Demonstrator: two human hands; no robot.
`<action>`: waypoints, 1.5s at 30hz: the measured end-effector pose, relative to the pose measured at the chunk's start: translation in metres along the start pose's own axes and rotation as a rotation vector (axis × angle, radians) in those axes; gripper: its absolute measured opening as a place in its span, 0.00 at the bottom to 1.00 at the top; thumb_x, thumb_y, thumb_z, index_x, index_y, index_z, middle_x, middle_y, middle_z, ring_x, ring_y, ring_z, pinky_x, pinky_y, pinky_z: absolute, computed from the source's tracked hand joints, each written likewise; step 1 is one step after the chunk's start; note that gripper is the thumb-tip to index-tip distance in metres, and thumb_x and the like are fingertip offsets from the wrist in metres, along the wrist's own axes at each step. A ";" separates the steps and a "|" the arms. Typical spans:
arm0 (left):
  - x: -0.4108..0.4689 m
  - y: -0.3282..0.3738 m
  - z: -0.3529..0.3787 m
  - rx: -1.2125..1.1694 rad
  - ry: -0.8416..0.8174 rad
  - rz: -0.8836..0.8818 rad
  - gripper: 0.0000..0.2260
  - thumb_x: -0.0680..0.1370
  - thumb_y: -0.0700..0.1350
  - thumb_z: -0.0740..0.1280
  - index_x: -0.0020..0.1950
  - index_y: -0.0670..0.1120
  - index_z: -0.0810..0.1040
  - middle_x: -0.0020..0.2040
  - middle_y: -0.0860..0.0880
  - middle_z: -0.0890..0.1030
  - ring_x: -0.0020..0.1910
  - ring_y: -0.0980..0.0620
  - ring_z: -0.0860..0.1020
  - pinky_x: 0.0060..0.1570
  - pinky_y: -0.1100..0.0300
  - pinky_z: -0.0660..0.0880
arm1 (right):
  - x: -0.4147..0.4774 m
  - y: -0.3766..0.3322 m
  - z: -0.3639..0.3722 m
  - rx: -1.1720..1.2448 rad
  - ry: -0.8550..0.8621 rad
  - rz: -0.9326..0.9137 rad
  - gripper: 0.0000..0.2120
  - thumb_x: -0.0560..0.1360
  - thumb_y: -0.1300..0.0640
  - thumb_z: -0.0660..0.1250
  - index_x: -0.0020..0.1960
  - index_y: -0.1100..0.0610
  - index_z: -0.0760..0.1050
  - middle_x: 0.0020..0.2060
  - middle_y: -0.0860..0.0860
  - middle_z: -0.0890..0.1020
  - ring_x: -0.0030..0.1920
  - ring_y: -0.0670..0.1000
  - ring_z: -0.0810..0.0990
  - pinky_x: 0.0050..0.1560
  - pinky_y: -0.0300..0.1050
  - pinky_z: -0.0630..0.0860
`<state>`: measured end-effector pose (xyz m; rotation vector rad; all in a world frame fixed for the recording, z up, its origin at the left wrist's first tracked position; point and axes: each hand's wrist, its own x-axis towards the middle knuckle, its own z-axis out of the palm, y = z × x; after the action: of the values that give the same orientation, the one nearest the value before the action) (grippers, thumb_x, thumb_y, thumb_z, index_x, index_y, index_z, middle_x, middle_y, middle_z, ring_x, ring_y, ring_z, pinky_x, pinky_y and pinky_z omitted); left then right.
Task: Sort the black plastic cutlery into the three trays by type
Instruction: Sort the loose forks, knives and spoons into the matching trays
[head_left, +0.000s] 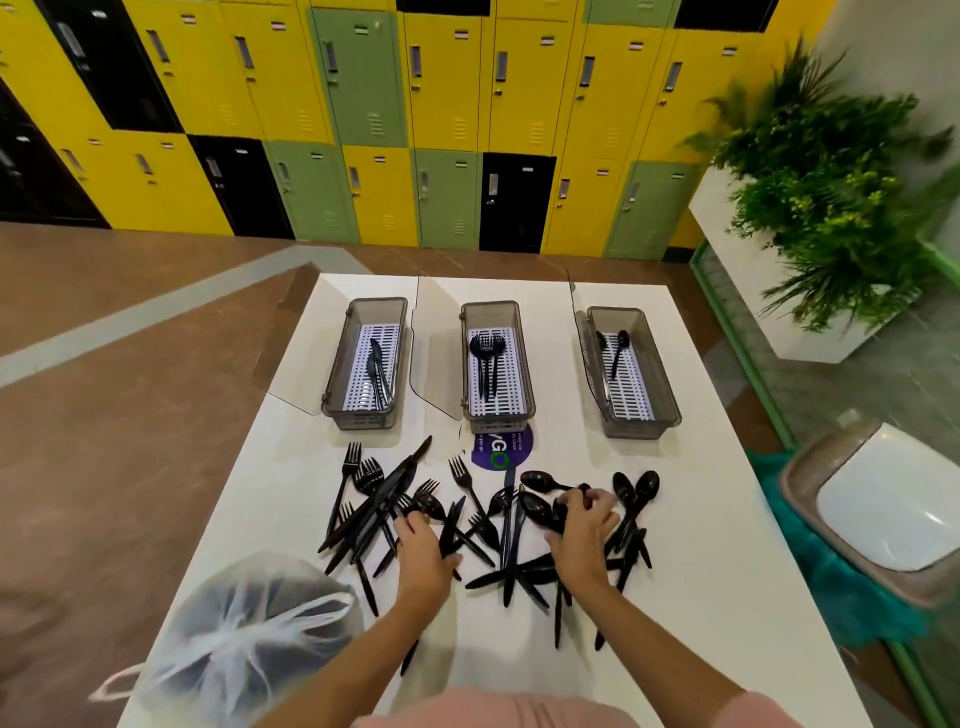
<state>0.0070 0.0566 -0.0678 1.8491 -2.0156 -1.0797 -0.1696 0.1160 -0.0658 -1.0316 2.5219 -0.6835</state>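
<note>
Near the tabletop's (706, 530) front edge, the left hand (423, 553) is gripping loose cutlery (374, 499) and the right hand (582, 527) is gripping spoons (537, 506), which are probably light, stiff and slippery, so best pinched by the handles.

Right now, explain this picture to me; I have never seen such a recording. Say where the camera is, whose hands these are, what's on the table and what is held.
No machine here: a person wears one camera on the head, looking down at their own hands. On the white table stand three trays: left tray holds knives, middle tray forks, right tray spoons. Nearer lies an unsorted pile of black cutlery and a tied plastic bag. The left hand curls round pieces in the pile; the right hand pinches a spoon by its handle.
</note>
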 end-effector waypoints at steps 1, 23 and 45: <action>0.000 0.000 0.000 -0.027 0.008 -0.012 0.23 0.71 0.37 0.74 0.59 0.36 0.65 0.62 0.39 0.64 0.57 0.41 0.72 0.58 0.54 0.70 | 0.000 0.000 -0.001 0.040 0.036 0.011 0.21 0.68 0.68 0.72 0.56 0.57 0.69 0.63 0.57 0.60 0.60 0.57 0.63 0.60 0.50 0.73; 0.013 0.008 0.004 0.146 -0.153 -0.219 0.17 0.82 0.40 0.55 0.69 0.34 0.64 0.67 0.37 0.67 0.67 0.42 0.68 0.63 0.56 0.68 | 0.011 0.000 0.009 -0.194 -0.270 0.118 0.13 0.79 0.65 0.58 0.63 0.64 0.65 0.64 0.60 0.70 0.65 0.59 0.67 0.63 0.49 0.66; 0.018 0.050 0.005 -0.786 -0.366 -0.147 0.10 0.83 0.42 0.53 0.61 0.39 0.69 0.57 0.40 0.79 0.57 0.45 0.78 0.61 0.48 0.75 | -0.002 -0.038 -0.001 0.502 -0.528 0.026 0.13 0.81 0.51 0.58 0.61 0.56 0.71 0.35 0.46 0.76 0.32 0.45 0.74 0.33 0.38 0.72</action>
<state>-0.0385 0.0395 -0.0465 1.4441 -1.2739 -1.9985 -0.1475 0.0942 -0.0444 -0.8515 1.7857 -0.8459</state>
